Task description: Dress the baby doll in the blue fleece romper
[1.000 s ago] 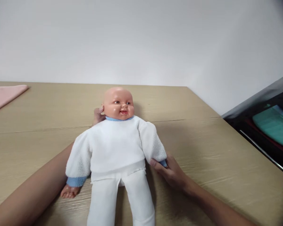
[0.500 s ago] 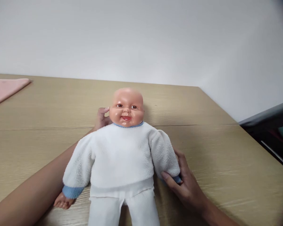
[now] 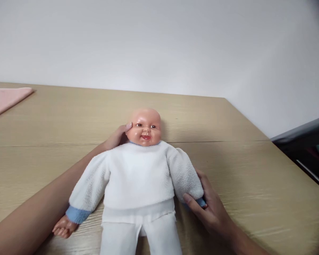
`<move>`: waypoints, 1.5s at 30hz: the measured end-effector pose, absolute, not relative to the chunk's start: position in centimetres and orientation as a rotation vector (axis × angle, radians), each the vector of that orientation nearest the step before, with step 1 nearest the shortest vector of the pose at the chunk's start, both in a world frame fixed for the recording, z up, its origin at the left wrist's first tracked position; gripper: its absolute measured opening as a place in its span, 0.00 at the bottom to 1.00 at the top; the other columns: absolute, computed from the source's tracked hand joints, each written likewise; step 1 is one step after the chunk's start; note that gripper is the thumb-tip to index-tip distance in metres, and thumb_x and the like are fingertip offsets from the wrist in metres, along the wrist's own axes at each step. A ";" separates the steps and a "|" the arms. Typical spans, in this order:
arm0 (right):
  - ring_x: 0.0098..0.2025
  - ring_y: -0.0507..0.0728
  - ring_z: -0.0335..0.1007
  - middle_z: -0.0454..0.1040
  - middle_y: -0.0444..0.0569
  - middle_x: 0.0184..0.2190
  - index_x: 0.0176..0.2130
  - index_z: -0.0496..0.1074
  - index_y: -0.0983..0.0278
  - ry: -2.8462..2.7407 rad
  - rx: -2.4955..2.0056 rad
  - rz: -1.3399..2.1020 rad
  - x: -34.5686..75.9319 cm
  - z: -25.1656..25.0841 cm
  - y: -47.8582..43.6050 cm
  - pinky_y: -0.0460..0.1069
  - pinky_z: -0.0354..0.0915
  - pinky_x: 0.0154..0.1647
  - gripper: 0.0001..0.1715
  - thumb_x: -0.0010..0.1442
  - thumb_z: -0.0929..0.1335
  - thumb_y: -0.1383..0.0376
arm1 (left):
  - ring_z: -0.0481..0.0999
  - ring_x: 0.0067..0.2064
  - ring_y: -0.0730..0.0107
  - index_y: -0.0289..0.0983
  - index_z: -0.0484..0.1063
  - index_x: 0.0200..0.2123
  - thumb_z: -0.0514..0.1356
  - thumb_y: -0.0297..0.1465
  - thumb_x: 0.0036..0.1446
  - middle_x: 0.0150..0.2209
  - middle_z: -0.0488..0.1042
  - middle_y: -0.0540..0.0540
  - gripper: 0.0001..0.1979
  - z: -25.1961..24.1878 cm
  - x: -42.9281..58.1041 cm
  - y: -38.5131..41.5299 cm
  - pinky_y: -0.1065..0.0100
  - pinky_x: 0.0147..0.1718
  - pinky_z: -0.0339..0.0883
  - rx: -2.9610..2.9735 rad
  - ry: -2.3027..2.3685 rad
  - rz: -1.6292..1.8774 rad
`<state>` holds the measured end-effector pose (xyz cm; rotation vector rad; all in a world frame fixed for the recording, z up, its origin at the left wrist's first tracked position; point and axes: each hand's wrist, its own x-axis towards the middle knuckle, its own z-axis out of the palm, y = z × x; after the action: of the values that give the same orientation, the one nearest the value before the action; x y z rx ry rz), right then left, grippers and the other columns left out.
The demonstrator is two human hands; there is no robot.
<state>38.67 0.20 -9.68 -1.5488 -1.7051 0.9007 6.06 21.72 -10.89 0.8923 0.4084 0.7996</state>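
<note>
A baby doll in a white fleecy top with blue cuffs and white trousers lies face up on the table, legs toward me. My left hand cups its head from the left side, with the thumb on the cheek and temple; the other fingers are hidden behind the head. At the doll's sleeve on the right, my right hand is closed round the lower arm near the blue cuff, thumb in front and fingers behind. The doll's other arm hangs out over my left forearm, its small plastic hand bare.
The wooden table has a seam running across it. A folded pink cloth lies at the far left. Behind stands a pale wall. A dark object with a rail is beyond the table's right edge.
The doll's head has sunk lower and turned slightly to the right. My left thumb has moved onto its cheek. My right hand keeps its hold on the sleeve.
</note>
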 end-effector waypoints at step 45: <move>0.50 0.67 0.80 0.83 0.53 0.51 0.63 0.72 0.56 -1.892 -1.512 0.532 38.8 -9.5 0.7 0.59 0.75 0.50 0.23 0.73 0.71 0.54 | 0.74 0.71 0.35 0.49 0.67 0.72 0.73 0.53 0.64 0.73 0.72 0.39 0.39 -8.7 3.5 22.0 0.42 0.70 0.69 1.354 0.819 0.674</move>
<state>38.76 0.69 -9.47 -1.5123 -1.8920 0.5323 3.51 22.03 -8.72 1.3537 0.8192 0.6745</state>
